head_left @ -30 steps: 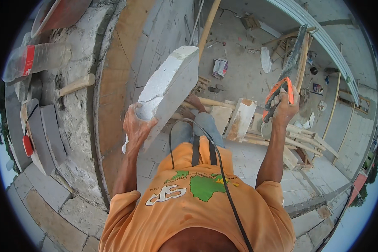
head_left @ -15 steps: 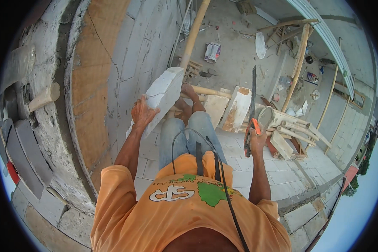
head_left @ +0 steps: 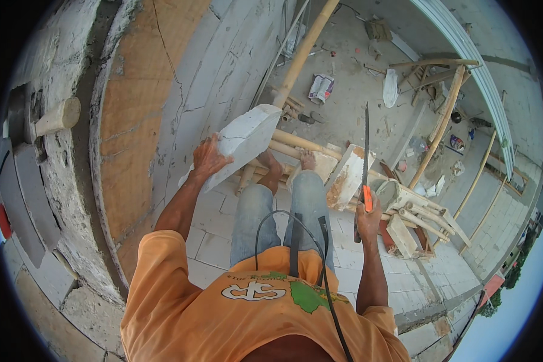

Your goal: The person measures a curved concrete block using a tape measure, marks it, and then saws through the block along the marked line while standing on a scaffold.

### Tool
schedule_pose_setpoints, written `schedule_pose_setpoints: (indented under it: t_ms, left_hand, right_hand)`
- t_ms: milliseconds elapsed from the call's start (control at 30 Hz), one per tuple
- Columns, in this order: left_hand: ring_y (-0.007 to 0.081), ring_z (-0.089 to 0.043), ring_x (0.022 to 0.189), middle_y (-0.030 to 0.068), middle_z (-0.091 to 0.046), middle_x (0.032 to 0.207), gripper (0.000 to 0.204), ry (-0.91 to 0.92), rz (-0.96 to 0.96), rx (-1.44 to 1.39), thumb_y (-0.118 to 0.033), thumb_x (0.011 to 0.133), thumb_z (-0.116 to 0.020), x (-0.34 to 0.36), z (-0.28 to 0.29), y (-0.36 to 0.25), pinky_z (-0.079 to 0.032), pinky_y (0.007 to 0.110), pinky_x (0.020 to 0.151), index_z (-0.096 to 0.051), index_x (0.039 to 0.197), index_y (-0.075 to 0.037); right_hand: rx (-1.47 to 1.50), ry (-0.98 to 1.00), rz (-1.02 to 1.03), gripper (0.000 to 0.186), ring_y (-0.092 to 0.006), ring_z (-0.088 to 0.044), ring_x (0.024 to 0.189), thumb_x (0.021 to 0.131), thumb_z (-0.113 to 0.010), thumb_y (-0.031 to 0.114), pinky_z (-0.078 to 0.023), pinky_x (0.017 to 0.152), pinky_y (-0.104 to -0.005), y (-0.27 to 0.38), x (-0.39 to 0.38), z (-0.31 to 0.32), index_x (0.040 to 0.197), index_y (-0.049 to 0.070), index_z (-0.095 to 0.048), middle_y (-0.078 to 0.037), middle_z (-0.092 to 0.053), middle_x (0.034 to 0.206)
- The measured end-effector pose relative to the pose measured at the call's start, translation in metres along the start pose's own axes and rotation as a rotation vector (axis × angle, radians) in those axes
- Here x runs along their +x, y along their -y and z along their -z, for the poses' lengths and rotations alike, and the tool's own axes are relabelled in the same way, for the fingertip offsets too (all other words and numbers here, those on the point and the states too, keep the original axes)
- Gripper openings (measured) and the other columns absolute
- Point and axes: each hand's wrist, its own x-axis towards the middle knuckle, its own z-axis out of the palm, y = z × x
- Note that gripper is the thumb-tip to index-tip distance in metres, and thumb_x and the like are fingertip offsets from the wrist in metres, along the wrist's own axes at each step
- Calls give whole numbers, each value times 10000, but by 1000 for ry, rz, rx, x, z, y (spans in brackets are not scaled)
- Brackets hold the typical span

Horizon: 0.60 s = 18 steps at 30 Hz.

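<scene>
We hold our two hands well apart, each clamped on its own thing. Our left hand (head_left: 210,157) grips the near end of a pale block (head_left: 247,139) at eleven o'clock, its far end tilted toward one (a thin crack runs across its face). Whether anything props the block from below, we cannot tell. Our right hand (head_left: 368,218), near four o'clock, is closed round the orange handle of a saw (head_left: 366,163), whose blade points toward twelve. Behind the blade, at three o'clock, we see a stained slab (head_left: 346,181). A wooden handle (head_left: 58,117) lies between nine and ten, and a bag (head_left: 321,88) on the floor (head_left: 356,66) at one.
</scene>
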Motion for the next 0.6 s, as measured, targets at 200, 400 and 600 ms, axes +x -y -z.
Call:
schedule_pose_setpoints:
  t_ms: [200, 400, 600]
  left_hand:
    - [374, -622, 1059, 204, -653, 1076, 860, 180, 61, -91, -412, 598, -849, 46, -34, 11, -504, 461, 885, -472, 1295, -78]
    - [376, -648, 1017, 203, -667, 1042, 820, 194, -48, -93, -399, 593, -841, 91, -100, 21, -512, 468, 853, -498, 1265, -76]
    - [383, -666, 964, 211, -677, 996, 771, 202, -174, 10, -415, 589, -833, 140, -155, 28, -523, 457, 833, -541, 1204, -54]
  right_hand:
    - [-183, 112, 176, 561, -387, -623, 1114, 856, -660, 88, -476, 964, -445, -35, 62, -18, 1361, -51, -460, -280, -622, 1195]
    - [-326, 377, 101, 607, -481, -609, 1104, 868, -654, 109, -501, 921, -495, -42, 100, -37, 1401, -36, -403, -332, -610, 1196]
    - [-400, 518, 317, 639, -504, -638, 982, 853, -673, 83, -530, 841, -504, -45, 134, -75, 1420, -1, -390, -330, -653, 1041]
